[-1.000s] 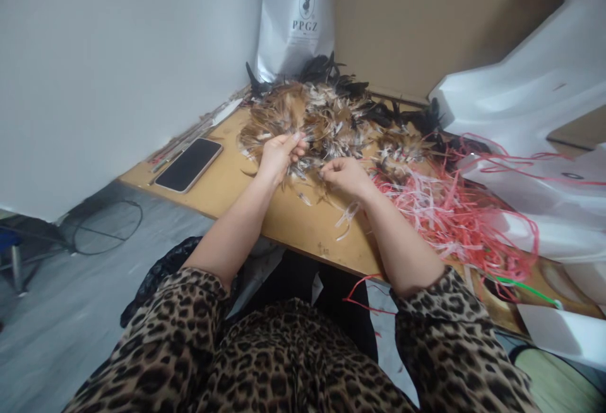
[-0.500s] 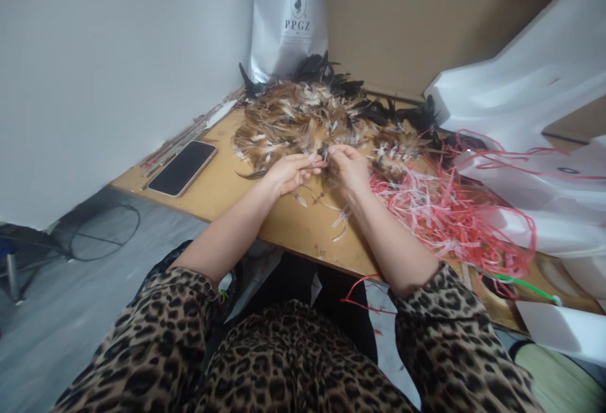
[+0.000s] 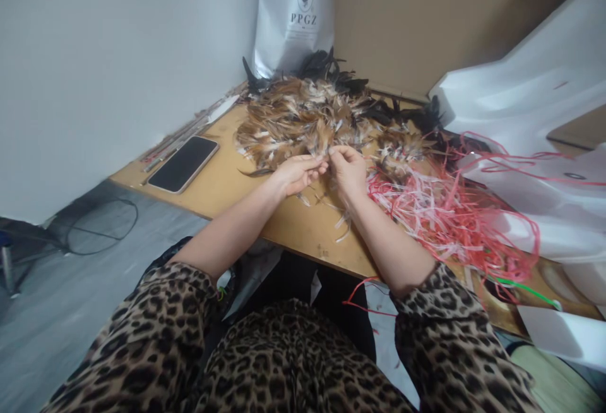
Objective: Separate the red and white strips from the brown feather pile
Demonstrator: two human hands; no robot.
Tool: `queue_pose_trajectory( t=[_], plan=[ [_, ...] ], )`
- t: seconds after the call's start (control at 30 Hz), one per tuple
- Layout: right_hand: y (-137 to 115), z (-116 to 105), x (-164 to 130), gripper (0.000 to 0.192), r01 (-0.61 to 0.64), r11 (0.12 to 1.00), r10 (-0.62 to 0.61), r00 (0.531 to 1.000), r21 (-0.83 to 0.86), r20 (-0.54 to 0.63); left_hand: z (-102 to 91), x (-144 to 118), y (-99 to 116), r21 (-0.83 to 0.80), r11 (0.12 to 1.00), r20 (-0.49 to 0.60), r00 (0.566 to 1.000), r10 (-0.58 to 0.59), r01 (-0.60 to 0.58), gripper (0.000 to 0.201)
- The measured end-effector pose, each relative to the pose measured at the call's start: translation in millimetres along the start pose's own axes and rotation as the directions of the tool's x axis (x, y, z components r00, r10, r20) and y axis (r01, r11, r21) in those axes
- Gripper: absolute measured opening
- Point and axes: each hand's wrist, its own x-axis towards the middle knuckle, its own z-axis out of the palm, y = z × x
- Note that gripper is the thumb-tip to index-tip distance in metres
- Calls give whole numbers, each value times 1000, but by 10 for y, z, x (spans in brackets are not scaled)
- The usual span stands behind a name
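My left hand (image 3: 302,172) and my right hand (image 3: 349,170) meet fingertip to fingertip at the near edge of a pile of brown and cream feathers (image 3: 284,113). A small fan of tan feathers (image 3: 320,136) rises from the left thumb and fingers, which are pinched together. My right thumb and forefinger are also pinched, close beside the left fingertips; whatever is between them is too small to make out. Black feathers (image 3: 326,65) lie along the back of the pile. A smaller clump of brown feathers (image 3: 400,144) lies right of my right hand.
Red and pale pink plastic strips (image 3: 440,211) lie tangled on the wooden table (image 3: 303,236) at right, beside white moulded forms (image 3: 511,97). A phone (image 3: 184,163) lies at left. A silver bag (image 3: 293,40) stands behind the pile, against the wall.
My hands stay at nearly the same place, with fingertips slightly closer together. The dark bit between them no longer shows. The whole view has shifted slightly.
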Motion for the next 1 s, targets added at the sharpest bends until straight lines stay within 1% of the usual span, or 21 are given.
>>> queue_pose_trajectory(
  t=[0.13,0.3,0.4,0.47,0.53,0.6,0.63,0.67,0.7,0.77,0.83,0.9,0.97,1.0],
  plan=[
    [0,2,-3,23,7,1000,-8,1000,-16,-7,-11,9,-7,57,998,-5,999,32,-31,9],
    [-87,-46,20,24,-40,999,40,999,-15,-11,-51,24,14,89,992,-24,996,92,-89,4],
    [-109,-128,86,23,-76,997,75,997,3,22,-85,31,42,67,993,4,996,93,-93,5],
    [-78,-198,141,25,-90,995,92,994,-32,67,-107,35,59,44,995,28,996,89,-90,5],
    [-20,-275,192,24,-47,991,62,991,-124,118,-125,37,76,23,997,27,997,76,-77,5],
    [36,-352,230,20,60,963,-14,985,-263,174,-135,36,96,-1,997,16,997,74,-74,5],
    [53,-385,240,18,135,926,-63,976,-353,208,-138,35,107,-13,997,15,997,79,-79,4],
    [59,-413,245,17,218,866,-112,962,-451,249,-140,33,117,-23,996,20,996,86,-86,4],
    [54,-433,242,17,303,781,-153,941,-545,303,-142,31,125,-31,995,26,995,95,-94,3],
    [13,-444,215,20,465,561,-180,876,-684,447,-145,27,137,-37,994,39,994,106,-104,3],
    [-42,-417,168,23,586,337,-128,804,-737,581,-150,26,141,-38,994,44,993,108,-107,3],
    [-86,-365,116,26,659,152,-59,750,-737,659,-155,26,140,-39,993,40,993,113,-112,4],
    [-102,-309,78,29,693,13,-22,721,-721,693,-158,26,138,-39,992,36,992,120,-118,5],
    [-101,-285,68,30,702,-38,-12,711,-711,703,-157,26,138,-36,992,33,992,122,-121,5]
  ],
)
